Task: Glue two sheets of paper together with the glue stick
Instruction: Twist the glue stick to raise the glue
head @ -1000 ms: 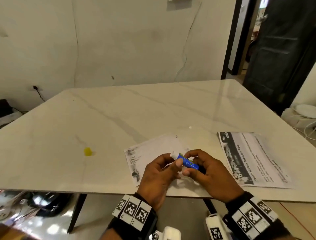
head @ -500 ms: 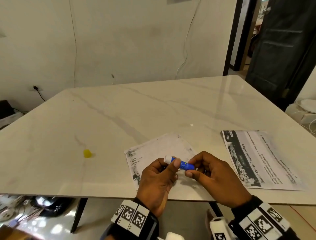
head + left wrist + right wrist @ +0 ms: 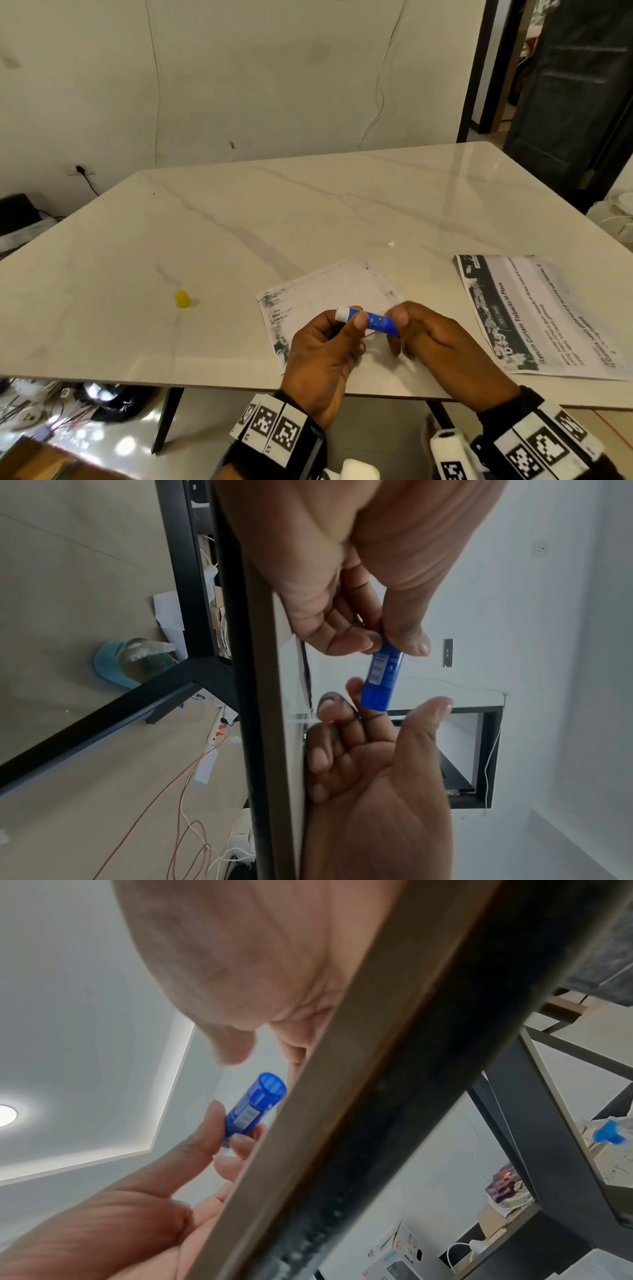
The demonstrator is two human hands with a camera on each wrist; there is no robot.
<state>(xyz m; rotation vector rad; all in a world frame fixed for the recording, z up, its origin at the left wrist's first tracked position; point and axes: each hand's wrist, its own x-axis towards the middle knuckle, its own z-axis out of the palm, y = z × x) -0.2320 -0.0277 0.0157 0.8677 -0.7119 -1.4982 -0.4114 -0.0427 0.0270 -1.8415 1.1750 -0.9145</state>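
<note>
My left hand point(image 3: 349, 325) pinches the blue glue stick point(image 3: 378, 322) near its white tip, thumb on top, just above the near table edge. The stick has no cap on. In the left wrist view the left hand point(image 3: 387, 642) grips the glue stick point(image 3: 382, 680) while the right hand point(image 3: 394, 704) curls loosely round the base, thumb off it. My right hand point(image 3: 411, 329) is blurred. One printed sheet point(image 3: 329, 291) lies under both hands. The second printed sheet point(image 3: 548, 308) lies flat to the right. The stick's free base point(image 3: 272, 1083) shows in the right wrist view.
A small yellow cap point(image 3: 181, 298) stands on the marble table point(image 3: 239, 222) to the left of the sheets. A wall runs behind the table and a dark doorway point(image 3: 565, 102) opens at the back right. Cables and clutter lie on the floor under the near left edge.
The right hand pinched the stick's base before; now its thumb is off and the hand is blurred. The left hand keeps its grip, and the stick has shifted slightly left.
</note>
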